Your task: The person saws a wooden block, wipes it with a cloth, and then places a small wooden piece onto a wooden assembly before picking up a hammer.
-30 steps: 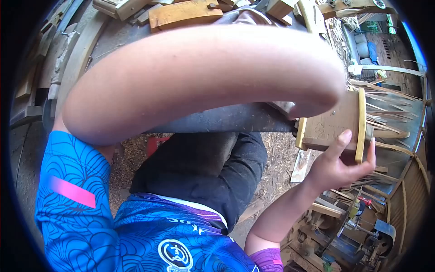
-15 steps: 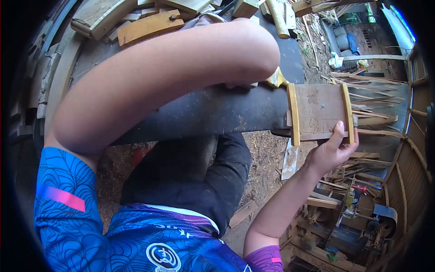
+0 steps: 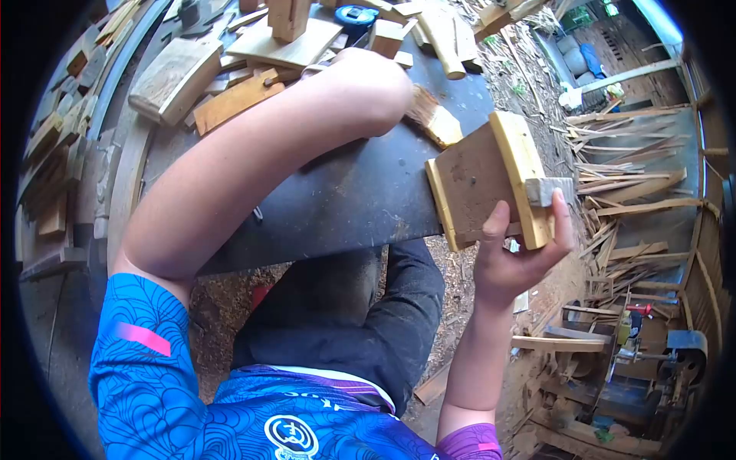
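Note:
My right hand (image 3: 510, 257) grips a wooden piece, a brown board (image 3: 473, 178) between two pale yellow side strips. Its thumb lies on the near end of the board, and a finger reaches a small greyish block (image 3: 548, 191) against the outer side of the right strip. The piece is tilted over the right edge of the dark table (image 3: 345, 203). My left arm bends across the table, and its hand is hidden behind the arm. Beside that bend, a brush-like thing (image 3: 435, 119) with a pale yellow end sticks out; what holds it cannot be seen.
Wood offcuts (image 3: 175, 77), an orange-brown wooden piece (image 3: 234, 103) and a blue round tool (image 3: 356, 15) lie at the table's far side. Long wood strips (image 3: 636, 195) are piled at the right. A machine (image 3: 652, 368) stands at the lower right.
The wooden piece has moved left and tilted, with its right strip raised, and the greyish block now shows more. My left arm's bend has shifted left and down, uncovering more of the brush-like thing.

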{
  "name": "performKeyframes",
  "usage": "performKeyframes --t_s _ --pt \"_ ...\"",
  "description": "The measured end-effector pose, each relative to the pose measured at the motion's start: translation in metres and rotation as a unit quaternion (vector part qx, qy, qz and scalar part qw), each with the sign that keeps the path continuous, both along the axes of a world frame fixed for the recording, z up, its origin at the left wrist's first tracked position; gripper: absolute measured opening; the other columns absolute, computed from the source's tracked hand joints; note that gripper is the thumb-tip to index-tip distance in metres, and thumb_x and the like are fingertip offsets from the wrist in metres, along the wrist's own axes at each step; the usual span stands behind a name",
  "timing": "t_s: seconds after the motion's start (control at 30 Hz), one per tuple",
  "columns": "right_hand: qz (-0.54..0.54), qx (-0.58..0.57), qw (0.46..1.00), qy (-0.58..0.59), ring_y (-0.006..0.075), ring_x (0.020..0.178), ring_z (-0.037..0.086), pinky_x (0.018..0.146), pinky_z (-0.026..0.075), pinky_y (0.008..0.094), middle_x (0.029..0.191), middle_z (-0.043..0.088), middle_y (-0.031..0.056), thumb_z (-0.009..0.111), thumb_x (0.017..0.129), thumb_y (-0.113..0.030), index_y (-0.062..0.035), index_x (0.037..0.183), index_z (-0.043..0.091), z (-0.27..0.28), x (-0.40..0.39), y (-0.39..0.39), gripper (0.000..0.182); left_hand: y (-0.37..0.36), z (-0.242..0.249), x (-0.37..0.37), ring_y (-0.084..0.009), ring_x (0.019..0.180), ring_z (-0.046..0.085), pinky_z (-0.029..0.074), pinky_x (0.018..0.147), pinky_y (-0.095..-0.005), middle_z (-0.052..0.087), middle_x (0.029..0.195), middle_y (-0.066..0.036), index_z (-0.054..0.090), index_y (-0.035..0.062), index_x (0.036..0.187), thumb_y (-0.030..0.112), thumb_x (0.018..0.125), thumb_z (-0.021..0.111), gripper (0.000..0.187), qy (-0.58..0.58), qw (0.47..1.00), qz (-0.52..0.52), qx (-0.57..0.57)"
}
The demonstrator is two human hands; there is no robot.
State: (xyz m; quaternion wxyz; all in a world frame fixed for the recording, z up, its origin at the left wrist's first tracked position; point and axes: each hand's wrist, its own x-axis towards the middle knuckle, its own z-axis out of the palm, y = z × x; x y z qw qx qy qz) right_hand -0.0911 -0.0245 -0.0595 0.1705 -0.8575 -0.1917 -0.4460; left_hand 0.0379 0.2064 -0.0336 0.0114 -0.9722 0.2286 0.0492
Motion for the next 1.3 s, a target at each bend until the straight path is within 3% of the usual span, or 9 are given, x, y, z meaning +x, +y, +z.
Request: performKeyframes --t_s 0.03,0.07,0.3,0.4,0.47,0.63,0.77,1.0,1.3 --pt "0.021 0.012 1.0 -0.005 0.0253 0.116 0.058 0.1 0.051 0.0384 0.129 0.052 0.0167 0.078 0.091 -0.016 0.0001 0.141 0.044 -0.002 0.001 0.0 0.062 0.002 0.0 0.0 -0.029 0.095 0.076 0.061 0.081 -0.0416 0.077 0.104 -0.018 0.079 0.0015 0.108 0.008 0.085 0.07 0.025 0.002 1.0 -0.001 -0.006" --pt "0.003 -0.012 1.0 -0.023 0.0308 0.099 0.071 0.085 0.064 0.039 0.121 0.061 0.0211 0.078 0.089 -0.014 0.0022 0.136 0.043 0.0 0.001 0.001 0.06 0.003 0.002 -0.001 -0.0296 0.096 0.076 0.061 0.081 -0.0413 0.077 0.103 -0.018 0.079 0.0007 0.107 0.007 0.085 0.07 0.025 0.003 1.0 -0.003 -0.013" --pt "0.016 0.007 0.999 -0.034 0.0384 0.1 0.075 0.084 0.064 0.0437 0.117 0.07 0.0237 0.081 0.087 -0.011 -0.0009 0.134 0.048 0.004 0.0 0.005 0.059 0.005 0.028 -0.019 -0.0323 0.102 0.073 0.059 0.091 -0.0409 0.075 0.107 -0.017 0.073 0.0001 0.111 0.029 0.079 0.085 0.045 0.031 0.999 -0.019 -0.031" --pt "0.047 0.04 0.998 -0.02 0.0378 0.097 0.075 0.08 0.063 0.0438 0.114 0.071 0.0213 0.082 0.087 -0.015 -0.004 0.134 0.05 0.01 0.0 0.001 0.058 0.0 0.041 -0.04 -0.0307 0.1 0.073 0.058 0.089 -0.0404 0.073 0.109 -0.014 0.071 0.0039 0.114 0.028 0.082 0.085 0.043 -0.125 0.973 -0.089 -0.17" --pt "0.078 0.061 0.995 0.022 0.0366 0.094 0.075 0.075 0.062 0.0434 0.112 0.072 0.0188 0.082 0.088 -0.021 -0.0068 0.135 0.051 0.015 0.0 -0.002 0.058 -0.008 0.055 -0.053 -0.0268 0.094 0.073 0.059 0.082 -0.0385 0.072 0.106 -0.011 0.071 0.0066 0.114 0.025 0.085 0.083 0.036 -0.159 0.882 -0.185 -0.403" --pt "0.077 0.097 0.988 0.09 0.0354 0.093 0.075 0.075 0.061 0.0434 0.111 0.072 0.018 0.081 0.089 -0.025 -0.0122 0.139 0.051 0.024 -0.008 -0.002 0.059 -0.029 0.06 -0.073 -0.021 0.087 0.072 0.059 0.072 -0.0319 0.071 0.098 -0.009 0.073 0.006 0.113 0.019 0.086 0.084 0.032 -0.087 0.809 -0.273 -0.514" --pt "0.099 0.113 0.987 0.059 0.0371 0.092 0.075 0.074 0.062 0.0443 0.11 0.072 0.0168 0.082 0.086 -0.025 -0.0131 0.14 0.053 0.021 -0.006 -0.002 0.062 -0.041 0.054 -0.084 -0.0168 0.082 0.071 0.057 0.07 -0.0294 0.069 0.089 -0.008 0.076 0.0027 0.101 0.014 0.086 0.083 0.02 -0.126 0.832 -0.225 -0.491" --pt "0.097 0.165 0.972 0.137 0.0341 0.11 0.071 0.082 0.061 0.0413 0.137 0.063 0.018 0.082 0.086 -0.025 -0.0095 0.158 0.036 0.034 -0.049 -0.017 0.086 -0.042 0.056 -0.098 -0.0138 0.08 0.071 0.058 0.072 -0.0281 0.068 0.089 -0.007 0.078 0.0011 0.104 0.007 0.084 0.085 0.022 -0.137 0.859 -0.132 -0.476" --pt "-0.15 0.313 0.897 0.275 0.0236 0.09 0.074 0.075 0.061 0.0356 0.107 0.073 0.0117 0.069 0.093 -0.008 -0.0073 0.14 0.059 -0.1 -0.171 -0.12 0.049 -0.053 0.053 -0.106 -0.019 0.111 0.069 0.061 0.099 -0.036 0.069 0.11 -0.012 0.073 -0.0036 0.103 0.006 0.091 0.078 0.016 -0.031 0.826 -0.016 -0.563"
